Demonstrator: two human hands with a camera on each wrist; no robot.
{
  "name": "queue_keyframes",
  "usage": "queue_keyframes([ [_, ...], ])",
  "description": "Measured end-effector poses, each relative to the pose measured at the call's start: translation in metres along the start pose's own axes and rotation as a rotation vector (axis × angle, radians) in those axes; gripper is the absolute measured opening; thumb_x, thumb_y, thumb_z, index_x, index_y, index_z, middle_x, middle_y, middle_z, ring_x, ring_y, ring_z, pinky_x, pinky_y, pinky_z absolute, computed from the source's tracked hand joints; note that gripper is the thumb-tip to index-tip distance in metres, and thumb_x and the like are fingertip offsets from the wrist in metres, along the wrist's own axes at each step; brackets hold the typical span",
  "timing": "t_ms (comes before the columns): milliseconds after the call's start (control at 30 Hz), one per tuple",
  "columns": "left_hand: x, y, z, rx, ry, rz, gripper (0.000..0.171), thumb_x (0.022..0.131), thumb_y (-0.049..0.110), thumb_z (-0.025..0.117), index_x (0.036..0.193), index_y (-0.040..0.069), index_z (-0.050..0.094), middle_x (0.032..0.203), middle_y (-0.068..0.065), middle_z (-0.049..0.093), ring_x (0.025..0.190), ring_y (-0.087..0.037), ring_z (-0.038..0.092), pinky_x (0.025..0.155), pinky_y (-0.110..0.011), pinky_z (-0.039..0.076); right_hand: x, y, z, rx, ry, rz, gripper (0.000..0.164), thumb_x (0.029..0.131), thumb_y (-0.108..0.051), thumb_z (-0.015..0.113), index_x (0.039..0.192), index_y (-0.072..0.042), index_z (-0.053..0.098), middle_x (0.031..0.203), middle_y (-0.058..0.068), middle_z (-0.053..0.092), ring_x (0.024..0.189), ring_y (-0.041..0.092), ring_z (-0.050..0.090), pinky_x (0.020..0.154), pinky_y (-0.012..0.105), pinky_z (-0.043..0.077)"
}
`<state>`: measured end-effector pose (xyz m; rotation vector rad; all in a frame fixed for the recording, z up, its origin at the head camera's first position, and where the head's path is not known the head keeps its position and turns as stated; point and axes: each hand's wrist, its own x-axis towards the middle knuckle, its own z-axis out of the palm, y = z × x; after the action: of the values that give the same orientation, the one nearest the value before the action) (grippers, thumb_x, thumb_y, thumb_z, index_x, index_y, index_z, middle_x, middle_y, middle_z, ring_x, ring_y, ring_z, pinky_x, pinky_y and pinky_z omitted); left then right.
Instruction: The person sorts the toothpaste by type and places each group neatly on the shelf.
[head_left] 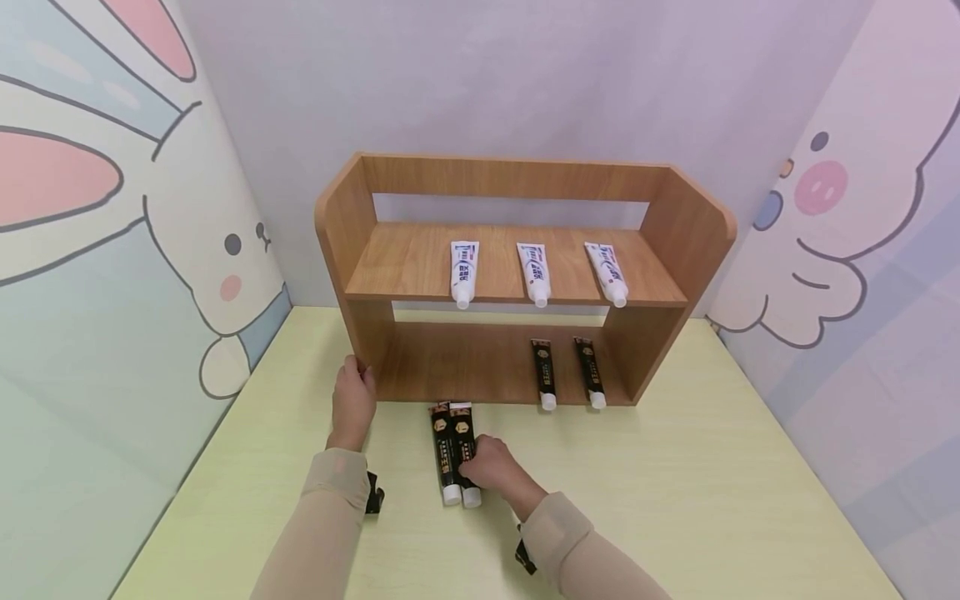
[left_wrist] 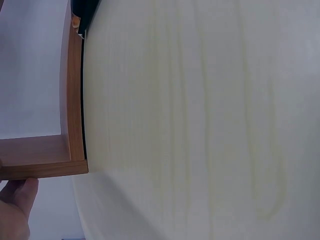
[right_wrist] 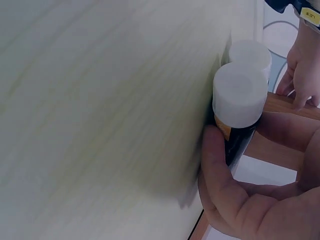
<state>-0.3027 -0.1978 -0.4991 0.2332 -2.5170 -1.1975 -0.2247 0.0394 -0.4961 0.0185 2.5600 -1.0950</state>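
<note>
Two black toothpaste tubes with white caps lie side by side on the table in front of the shelf. My right hand [head_left: 491,464] pinches the right-hand black tube [head_left: 463,433] near its cap, thumb on one side and fingers on the other. The left-hand black tube [head_left: 444,450] lies close against it; in the right wrist view its white cap [right_wrist: 251,54] shows just behind the held one [right_wrist: 240,95]. My left hand [head_left: 352,404] grips the front edge of the left side panel of the wooden shelf [head_left: 510,177], with fingers [left_wrist: 25,195] against its outer face.
On the upper board lie three white toothpaste tubes [head_left: 464,271], spaced apart, caps forward. Two more black tubes [head_left: 544,371] lie on the lower board toward the right, caps at its front edge. Cartoon-printed walls [head_left: 510,75] enclose the pale table [head_left: 697,483].
</note>
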Motion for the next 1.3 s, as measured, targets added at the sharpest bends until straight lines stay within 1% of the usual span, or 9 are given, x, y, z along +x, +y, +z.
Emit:
queue_keyframes([
  [167,-0.0003,-0.0002,0.0,0.003,0.0,-0.005,0.022,0.103,0.011,0.048,0.12,-0.003,0.043,0.109,-0.022,0.051,0.097,-0.038,0.054,0.086,-0.052,0.049,-0.0004,-0.0001,0.0006,-0.003,0.003,-0.009,0.035,0.08,-0.005,0.071,0.107,0.01,0.055,0.088,0.014,0.055,0.078,0.027,0.053,0.065,0.042,0.05],
  [367,0.0,0.0,-0.0006,0.002,0.0,0.008,0.023,0.104,0.011,0.047,0.121,-0.005,0.043,0.11,-0.024,0.051,0.098,-0.039,0.055,0.086,-0.052,0.049,-0.0014,0.0008,-0.0002,0.025,0.017,-0.022,0.037,0.08,-0.005,0.072,0.108,0.01,0.055,0.089,0.013,0.056,0.079,0.027,0.054,0.067,0.043,0.051],
  [533,-0.0001,0.0001,-0.001,-0.005,-0.01,0.003,0.024,0.104,0.011,0.046,0.121,-0.005,0.042,0.111,-0.024,0.051,0.099,-0.039,0.054,0.086,-0.053,0.049,0.0006,0.0031,-0.0005,0.051,0.025,-0.026,0.037,0.079,-0.005,0.073,0.109,0.009,0.057,0.09,0.012,0.058,0.08,0.026,0.055,0.069,0.043,0.052],
  [833,0.0005,-0.001,-0.0001,-0.003,-0.007,0.008,0.025,0.104,0.011,0.046,0.122,-0.005,0.042,0.113,-0.025,0.051,0.101,-0.04,0.055,0.087,-0.054,0.049,0.0016,0.005,-0.0018,0.11,0.024,0.014,0.044,0.08,-0.005,0.074,0.117,0.01,0.057,0.098,0.015,0.061,0.083,0.026,0.058,0.071,0.042,0.054],
  [1100,0.0008,-0.0005,-0.0003,-0.007,-0.007,0.003,0.025,0.104,0.01,0.046,0.123,-0.005,0.043,0.113,-0.025,0.051,0.102,-0.04,0.055,0.087,-0.054,0.049,-0.0016,0.0066,-0.0049,0.171,0.035,0.02,0.05,0.079,-0.004,0.074,0.123,0.01,0.056,0.108,0.019,0.06,0.09,0.029,0.057,0.077,0.045,0.053],
  [1200,0.0013,-0.0006,-0.0001,-0.004,-0.009,0.003,0.025,0.104,0.011,0.046,0.123,-0.005,0.042,0.113,-0.025,0.051,0.102,-0.04,0.055,0.087,-0.054,0.048,-0.0034,0.0075,-0.0055,0.188,0.041,0.026,0.051,0.077,-0.003,0.074,0.123,0.01,0.056,0.107,0.019,0.06,0.089,0.028,0.056,0.075,0.043,0.053],
  [1300,0.0018,-0.0016,0.0007,-0.002,-0.005,0.009,0.024,0.104,0.011,0.046,0.122,-0.005,0.043,0.112,-0.025,0.051,0.101,-0.04,0.055,0.086,-0.054,0.049,-0.0057,0.0086,-0.0071,0.207,0.045,0.014,0.052,0.076,-0.002,0.073,0.124,0.011,0.056,0.1,0.016,0.061,0.085,0.026,0.057,0.068,0.039,0.053],
])
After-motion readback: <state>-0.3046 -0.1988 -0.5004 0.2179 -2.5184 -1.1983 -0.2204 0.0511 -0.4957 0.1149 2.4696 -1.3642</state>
